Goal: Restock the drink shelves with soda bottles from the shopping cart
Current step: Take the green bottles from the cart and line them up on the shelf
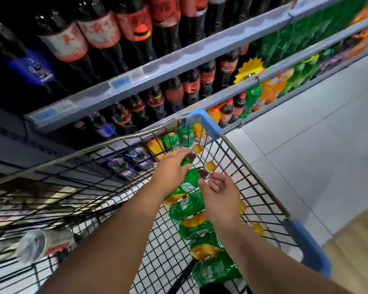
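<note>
Several green soda bottles (187,205) with orange caps lie in a row inside the wire shopping cart (253,181). My left hand (171,168) reaches down over the far end of the row, its fingers curled round the neck of a green bottle (186,161). My right hand (219,195) hovers just right of it above another green bottle (191,179), fingers loosely spread and holding nothing. The drink shelves (179,58) stand beyond the cart, stocked with dark cola bottles (98,32).
Lower shelves hold more cola, green bottles (253,94) and orange soda (272,88). The cart has blue plastic corners (206,122). A grey can-like object (43,244) lies outside the cart at left. Pale floor tiles (317,141) stretch to the right.
</note>
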A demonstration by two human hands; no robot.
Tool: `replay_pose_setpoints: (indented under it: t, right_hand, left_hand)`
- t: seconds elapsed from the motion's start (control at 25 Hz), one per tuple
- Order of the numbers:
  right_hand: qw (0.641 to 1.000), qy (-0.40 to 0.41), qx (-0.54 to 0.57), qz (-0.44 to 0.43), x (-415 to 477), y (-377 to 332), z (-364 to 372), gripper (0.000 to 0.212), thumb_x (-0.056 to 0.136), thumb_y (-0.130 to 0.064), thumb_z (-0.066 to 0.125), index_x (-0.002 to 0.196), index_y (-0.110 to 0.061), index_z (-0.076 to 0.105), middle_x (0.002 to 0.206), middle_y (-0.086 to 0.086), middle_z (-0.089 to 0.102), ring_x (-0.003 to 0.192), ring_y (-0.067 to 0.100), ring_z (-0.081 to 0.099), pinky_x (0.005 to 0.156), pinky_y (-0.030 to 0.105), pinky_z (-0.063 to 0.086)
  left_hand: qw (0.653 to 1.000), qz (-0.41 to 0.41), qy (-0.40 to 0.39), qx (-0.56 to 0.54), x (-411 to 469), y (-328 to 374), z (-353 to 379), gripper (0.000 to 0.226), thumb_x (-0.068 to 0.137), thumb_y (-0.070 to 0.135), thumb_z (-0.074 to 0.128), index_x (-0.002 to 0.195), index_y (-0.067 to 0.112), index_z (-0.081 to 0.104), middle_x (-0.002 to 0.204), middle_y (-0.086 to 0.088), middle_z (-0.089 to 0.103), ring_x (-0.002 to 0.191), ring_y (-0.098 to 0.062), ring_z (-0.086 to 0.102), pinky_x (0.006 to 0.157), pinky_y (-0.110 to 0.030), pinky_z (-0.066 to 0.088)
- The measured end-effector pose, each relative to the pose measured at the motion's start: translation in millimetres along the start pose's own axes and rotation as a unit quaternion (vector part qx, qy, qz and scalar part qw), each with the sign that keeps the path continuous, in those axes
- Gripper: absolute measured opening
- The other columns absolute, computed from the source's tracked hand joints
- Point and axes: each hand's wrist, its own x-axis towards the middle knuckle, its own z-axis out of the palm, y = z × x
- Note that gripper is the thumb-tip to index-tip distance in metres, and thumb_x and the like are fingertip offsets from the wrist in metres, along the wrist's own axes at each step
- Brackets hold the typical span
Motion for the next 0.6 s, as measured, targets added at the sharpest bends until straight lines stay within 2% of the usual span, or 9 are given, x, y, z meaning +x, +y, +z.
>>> replay_pose_setpoints:
  t: [0.16, 0.28, 0.36, 0.4, 0.44, 0.52, 0.6]
  right_hand:
    - [0.993, 0.081, -0.068, 0.056, 22, 18, 24, 0.055, 0.091, -0.028, 0.077, 0.137, -0.007, 0.057, 0.128, 0.006, 0.066, 0.104, 0.010, 0.059, 0.083, 0.023, 0.044]
    - [0.983, 0.115, -0.132, 0.058, 39, 16, 39, 0.063, 0.093, -0.035, 0.073, 0.144, -0.004, 0.053, 0.134, 0.010, 0.063, 0.117, 0.024, 0.063, 0.085, 0.028, 0.047]
    - [0.971, 0.137, -0.188, 0.062, 49, 15, 46, 0.060, 0.095, -0.040, 0.069, 0.142, -0.005, 0.055, 0.135, 0.012, 0.064, 0.122, 0.030, 0.062, 0.092, 0.036, 0.051]
    - [0.965, 0.138, -0.213, 0.067, 54, 14, 49, 0.056, 0.095, -0.043, 0.068, 0.136, -0.006, 0.059, 0.130, 0.012, 0.067, 0.118, 0.031, 0.064, 0.088, 0.038, 0.053]
    - [0.961, 0.132, -0.231, 0.075, 59, 11, 51, 0.051, 0.094, -0.046, 0.067, 0.127, -0.007, 0.063, 0.122, 0.012, 0.070, 0.112, 0.031, 0.066, 0.077, 0.036, 0.055]
    - [0.956, 0.120, -0.247, 0.106, 65, 4, 53, 0.049, 0.094, -0.049, 0.067, 0.117, -0.007, 0.064, 0.113, 0.011, 0.072, 0.104, 0.031, 0.068, 0.056, 0.029, 0.040]
    - [0.953, 0.129, -0.236, 0.138, 70, -1, 55, 0.046, 0.095, -0.047, 0.067, 0.117, -0.007, 0.064, 0.113, 0.012, 0.072, 0.105, 0.032, 0.068, 0.059, 0.028, 0.034]
  left_hand:
    - [0.998, 0.001, -0.023, 0.059, 19, -7, 18, 0.063, 0.098, 0.034, 0.064, 0.154, 0.019, 0.038, 0.155, -0.006, 0.047, 0.141, -0.027, 0.043, 0.113, -0.038, 0.037]
    - [0.990, 0.002, -0.017, 0.138, 33, -7, 26, 0.060, 0.100, 0.040, 0.058, 0.151, 0.017, 0.038, 0.144, -0.010, 0.055, 0.131, -0.030, 0.050, 0.098, -0.041, 0.048]
    - [0.980, 0.022, -0.013, 0.196, 39, -4, 30, 0.056, 0.102, 0.042, 0.054, 0.147, 0.012, 0.040, 0.137, -0.010, 0.058, 0.128, -0.029, 0.048, 0.091, -0.042, 0.050]
    - [0.978, 0.023, -0.013, 0.208, 41, -3, 32, 0.055, 0.102, 0.042, 0.054, 0.145, 0.011, 0.041, 0.136, -0.009, 0.057, 0.128, -0.029, 0.046, 0.090, -0.042, 0.050]
    - [0.977, 0.022, -0.011, 0.214, 42, -2, 34, 0.055, 0.101, 0.042, 0.055, 0.144, 0.010, 0.042, 0.134, -0.009, 0.056, 0.127, -0.028, 0.046, 0.092, -0.042, 0.049]
    - [0.979, 0.018, -0.006, 0.202, 41, -3, 36, 0.052, 0.101, 0.039, 0.057, 0.143, 0.011, 0.045, 0.133, -0.009, 0.054, 0.126, -0.028, 0.047, 0.095, -0.041, 0.049]
    - [0.987, 0.010, 0.005, 0.159, 39, -3, 37, 0.048, 0.102, 0.035, 0.057, 0.143, 0.012, 0.048, 0.134, -0.008, 0.051, 0.125, -0.029, 0.048, 0.096, -0.041, 0.047]
